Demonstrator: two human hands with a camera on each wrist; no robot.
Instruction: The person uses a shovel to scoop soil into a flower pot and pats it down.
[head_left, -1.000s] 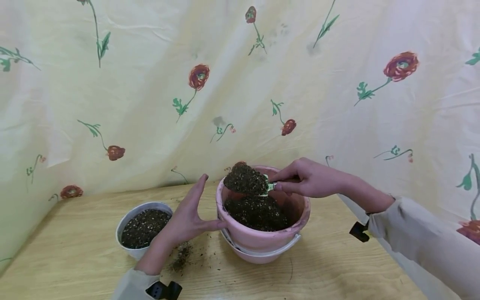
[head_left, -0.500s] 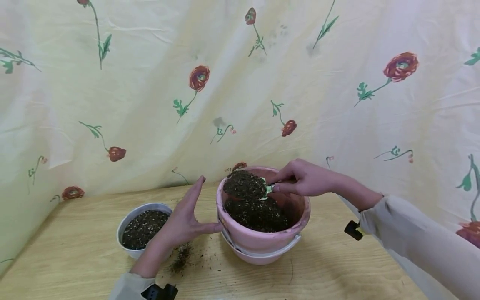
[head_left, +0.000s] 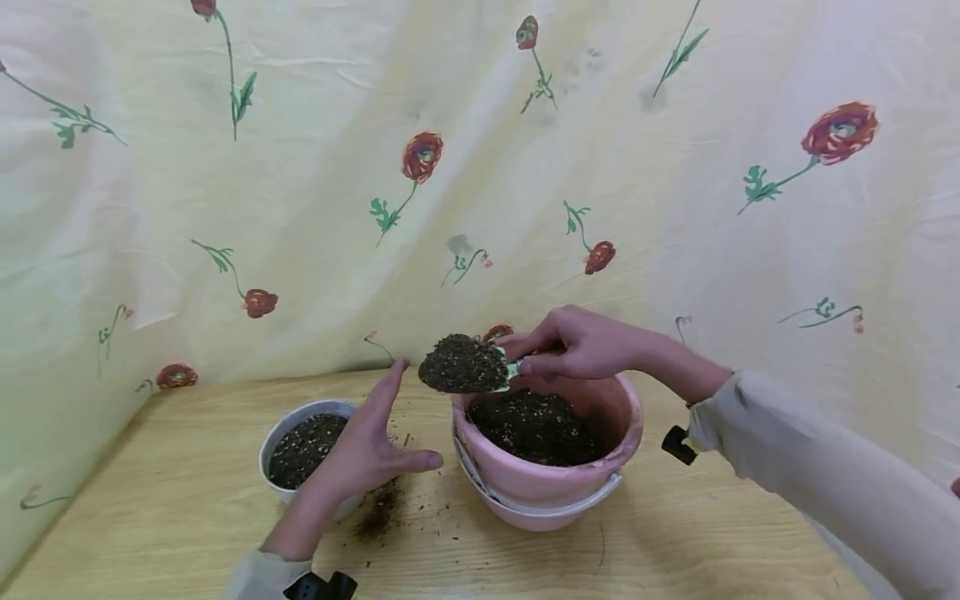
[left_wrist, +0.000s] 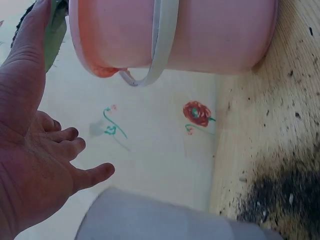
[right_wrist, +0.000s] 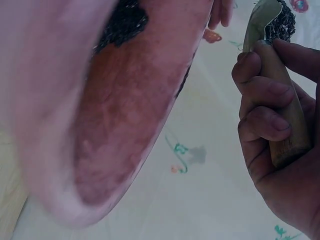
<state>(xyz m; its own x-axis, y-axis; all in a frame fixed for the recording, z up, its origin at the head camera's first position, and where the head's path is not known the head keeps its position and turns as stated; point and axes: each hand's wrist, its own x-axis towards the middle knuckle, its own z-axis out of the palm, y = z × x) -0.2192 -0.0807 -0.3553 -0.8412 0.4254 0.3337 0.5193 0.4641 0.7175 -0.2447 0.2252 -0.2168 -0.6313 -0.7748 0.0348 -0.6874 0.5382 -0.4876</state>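
My right hand (head_left: 588, 343) grips a hand trowel by its wooden handle (right_wrist: 285, 110). Dark soil (head_left: 463, 364) is heaped on the trowel's pale green blade (right_wrist: 260, 20), which is over the left rim of the pink bucket (head_left: 525, 467). More soil (head_left: 536, 425) lies inside that bucket. My left hand (head_left: 367, 450) is held with fingers and thumb spread, holding nothing, between the bucket and a white pot (head_left: 273, 437). That pot stands to the left, filled with speckled soil (head_left: 307, 450) and partly hidden by my left hand and forearm.
Spilled soil (head_left: 381, 510) lies on the wooden table (head_left: 172, 500) between pot and bucket. A white handle (head_left: 555, 510) hangs around the bucket's front. Behind the table hangs a flowered curtain (head_left: 315, 208).
My right hand has brought the loaded trowel left, from over the bucket's soil to its left rim. My left thumb has come away from the bucket's side. The view has turned slightly left.
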